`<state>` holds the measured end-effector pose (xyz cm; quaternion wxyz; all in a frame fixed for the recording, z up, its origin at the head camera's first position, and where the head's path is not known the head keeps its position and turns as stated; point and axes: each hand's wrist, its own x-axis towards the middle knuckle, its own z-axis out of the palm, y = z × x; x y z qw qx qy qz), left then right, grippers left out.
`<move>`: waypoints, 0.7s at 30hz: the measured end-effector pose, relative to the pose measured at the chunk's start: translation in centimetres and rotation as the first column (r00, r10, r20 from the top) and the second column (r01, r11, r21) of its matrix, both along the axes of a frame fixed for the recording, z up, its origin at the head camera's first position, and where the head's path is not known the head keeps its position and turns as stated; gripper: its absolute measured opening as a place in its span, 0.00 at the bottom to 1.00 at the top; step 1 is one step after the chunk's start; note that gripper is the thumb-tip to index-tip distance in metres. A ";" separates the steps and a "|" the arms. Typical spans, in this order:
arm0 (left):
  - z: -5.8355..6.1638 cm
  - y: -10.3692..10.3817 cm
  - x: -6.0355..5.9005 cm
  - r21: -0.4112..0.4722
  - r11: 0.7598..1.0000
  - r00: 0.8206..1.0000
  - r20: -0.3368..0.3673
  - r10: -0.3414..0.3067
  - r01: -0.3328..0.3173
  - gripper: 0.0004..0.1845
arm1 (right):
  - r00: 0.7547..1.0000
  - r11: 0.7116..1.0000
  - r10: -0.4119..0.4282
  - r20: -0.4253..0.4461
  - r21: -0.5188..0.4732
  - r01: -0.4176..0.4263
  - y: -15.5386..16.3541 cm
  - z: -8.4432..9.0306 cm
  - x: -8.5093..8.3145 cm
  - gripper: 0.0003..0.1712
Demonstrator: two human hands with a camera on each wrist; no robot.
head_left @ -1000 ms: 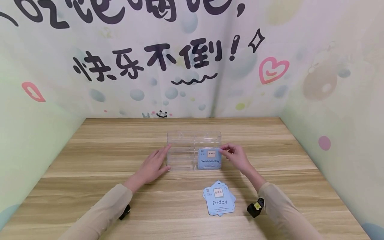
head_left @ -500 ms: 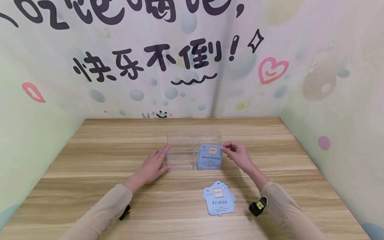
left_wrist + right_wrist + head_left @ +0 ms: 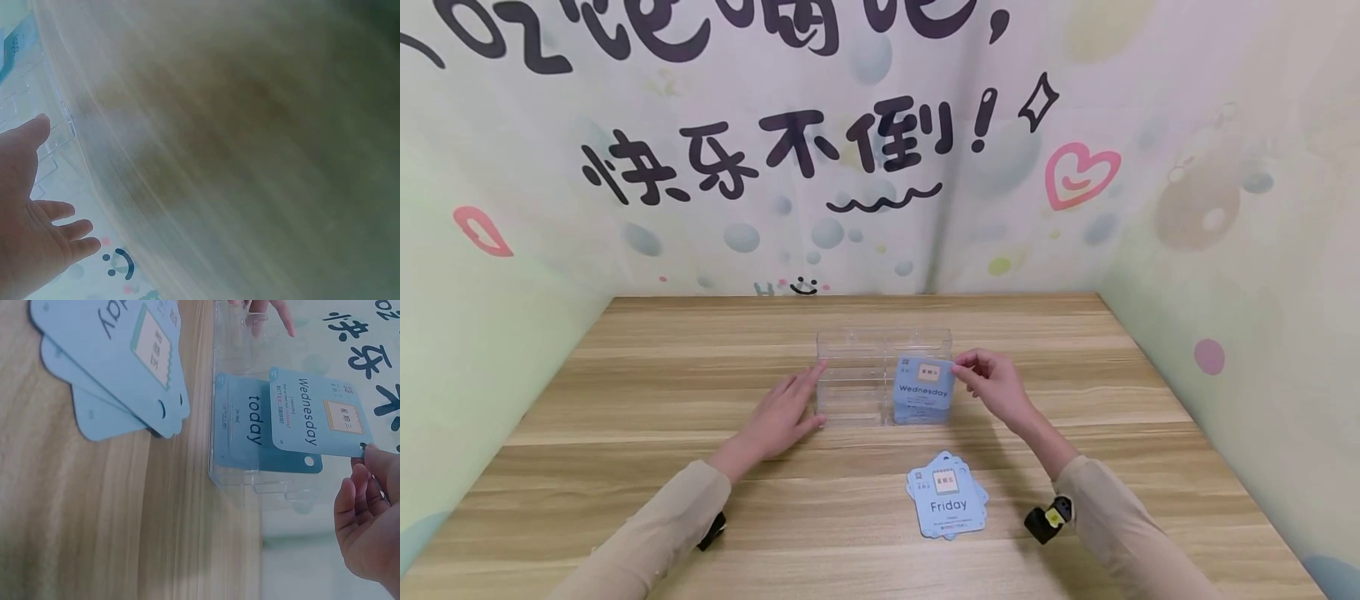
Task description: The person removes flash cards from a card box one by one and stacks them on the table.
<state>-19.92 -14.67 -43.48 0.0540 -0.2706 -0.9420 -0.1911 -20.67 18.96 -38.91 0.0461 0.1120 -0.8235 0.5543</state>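
Wednesday card (image 3: 924,389) lifted higher, right hand (image 3: 996,388) pinching

The head view looks forward and down from above the near table edge (image 3: 625,467), taking in both arms, the clear organizer (image 3: 857,346) and the backdrop wall (image 3: 880,167). The left wrist view sits close beside the left hand (image 3: 28,219), facing the organizer's wall (mostly blurred). The right wrist view lies low and sideways, close to the Wednesday card (image 3: 319,412), the Friday stack (image 3: 119,356) and the right hand (image 3: 369,519), all shared with the head view.
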 end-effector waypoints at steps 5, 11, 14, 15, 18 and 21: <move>0.1 0.0 0.0 0.004 1.000 1.000 0.005 0.000 0.000 0.45 | 1.000 1.000 0.017 0.001 -0.019 -0.017 -0.6 1.6 1.3 0.07; 0.1 0.0 0.1 0.003 1.000 1.000 0.002 -0.003 0.003 0.44 | 1.000 1.000 0.029 -0.001 -0.009 -0.029 -0.9 2.2 2.2 0.08; 0.2 0.0 0.1 -0.002 1.000 1.000 -0.004 -0.005 0.005 0.44 | 0.999 0.999 0.032 0.012 -0.018 -0.032 -0.5 1.5 1.9 0.08; 0.2 0.0 0.1 -0.004 1.000 1.000 -0.008 -0.006 0.006 0.44 | 0.999 0.999 0.036 0.009 -0.019 -0.036 -0.4 1.2 1.8 0.08; 0.2 0.0 0.0 -0.009 1.000 1.000 -0.017 -0.010 0.010 0.44 | 0.999 0.998 0.053 -0.004 -0.022 -0.053 -0.3 1.1 2.1 0.07; 0.1 0.0 0.0 -0.011 1.000 1.000 -0.019 -0.012 0.012 0.44 | 0.998 0.998 0.063 0.003 -0.014 -0.063 -0.9 2.3 3.2 0.06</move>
